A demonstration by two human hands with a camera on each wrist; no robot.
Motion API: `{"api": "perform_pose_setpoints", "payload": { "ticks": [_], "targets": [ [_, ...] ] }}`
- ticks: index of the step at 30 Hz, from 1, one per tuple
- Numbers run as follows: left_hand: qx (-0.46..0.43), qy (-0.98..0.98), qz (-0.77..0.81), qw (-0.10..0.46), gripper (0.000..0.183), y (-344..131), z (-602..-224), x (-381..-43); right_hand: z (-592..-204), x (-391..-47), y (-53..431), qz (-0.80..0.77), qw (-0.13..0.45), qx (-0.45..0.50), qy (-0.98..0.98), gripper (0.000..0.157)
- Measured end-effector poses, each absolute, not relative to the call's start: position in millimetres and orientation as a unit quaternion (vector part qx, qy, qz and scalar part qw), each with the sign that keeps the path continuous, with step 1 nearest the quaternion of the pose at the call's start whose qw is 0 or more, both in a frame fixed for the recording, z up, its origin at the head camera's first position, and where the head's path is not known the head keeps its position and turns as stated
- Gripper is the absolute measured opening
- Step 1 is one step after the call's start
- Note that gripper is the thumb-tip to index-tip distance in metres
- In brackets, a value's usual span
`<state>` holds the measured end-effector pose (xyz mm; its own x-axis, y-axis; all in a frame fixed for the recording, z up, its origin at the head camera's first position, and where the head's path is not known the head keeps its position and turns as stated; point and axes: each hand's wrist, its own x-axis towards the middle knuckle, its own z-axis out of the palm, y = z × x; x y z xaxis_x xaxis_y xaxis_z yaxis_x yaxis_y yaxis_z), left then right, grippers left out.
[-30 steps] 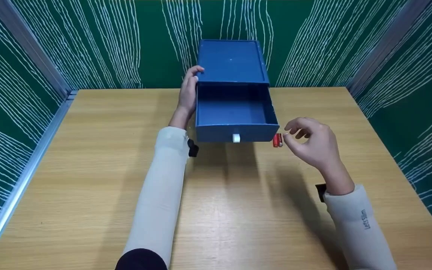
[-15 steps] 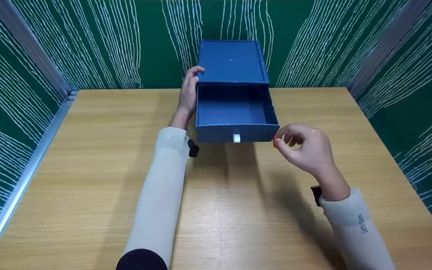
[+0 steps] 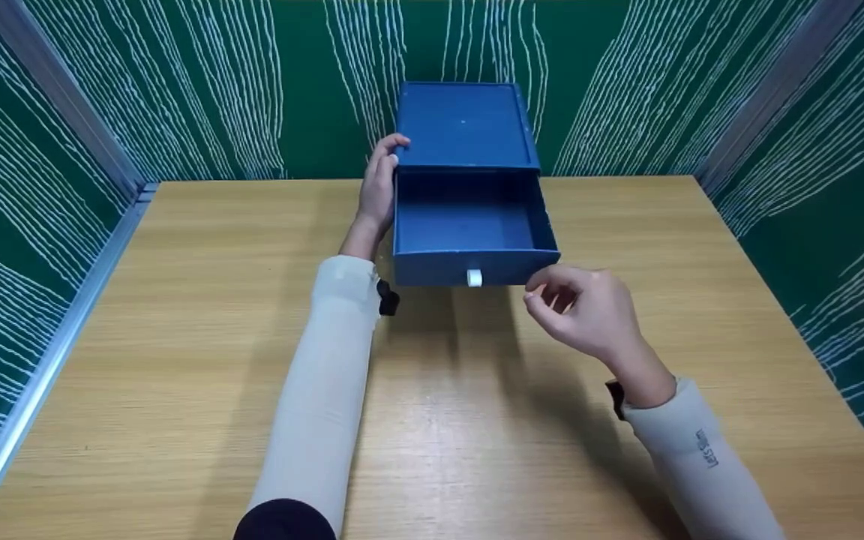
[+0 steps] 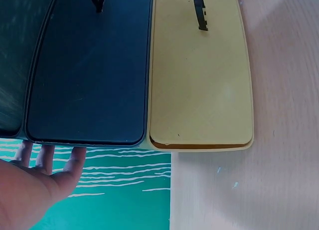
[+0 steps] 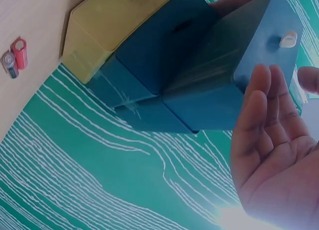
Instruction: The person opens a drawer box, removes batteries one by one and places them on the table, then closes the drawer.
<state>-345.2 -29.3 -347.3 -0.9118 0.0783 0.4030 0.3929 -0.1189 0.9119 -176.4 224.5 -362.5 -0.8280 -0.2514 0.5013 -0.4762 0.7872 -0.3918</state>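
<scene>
A drawer unit [image 3: 462,124] in stacked tiers has its blue top drawer [image 3: 473,217] pulled out, with a bare interior and a white knob [image 3: 475,278] on its front. My left hand [image 3: 378,191] rests against the unit's left side, fingertips at the upper edge. In the left wrist view, its fingers [image 4: 46,160] reach the side of the dark middle tier. My right hand [image 3: 589,311] hovers by the drawer's front right corner, thumb apart from loosely bent fingers. The right wrist view shows nothing between them. Two batteries, red [image 5: 20,54] and silver-ended [image 5: 10,64], lie on the table.
Below the dark drawer [image 4: 89,75] sits a yellow drawer [image 4: 199,85], both closed with black handles. The unit stands at the back of the wooden table [image 3: 177,337]. Green walls [image 3: 319,90] with white streaks enclose the back and sides.
My right hand has moved left and slightly nearer, from beside the batteries to the drawer's front corner, and now hides them in the head view. My left hand and the drawer stay put.
</scene>
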Motion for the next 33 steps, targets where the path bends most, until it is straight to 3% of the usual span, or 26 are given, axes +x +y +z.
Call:
{"api": "perform_pose_setpoints", "payload": {
  "ticks": [20,33],
  "targets": [
    [-0.185,-0.65,-0.729,0.109,0.032,-30,-348,-346,-366,-175,202,0.262,0.213,0.23,-0.913,0.016],
    [-0.176,-0.657,-0.725,0.109,0.032,-30,-348,-348,-363,-178,186,0.271,0.279,0.246,-0.888,0.012]
  ]
}}
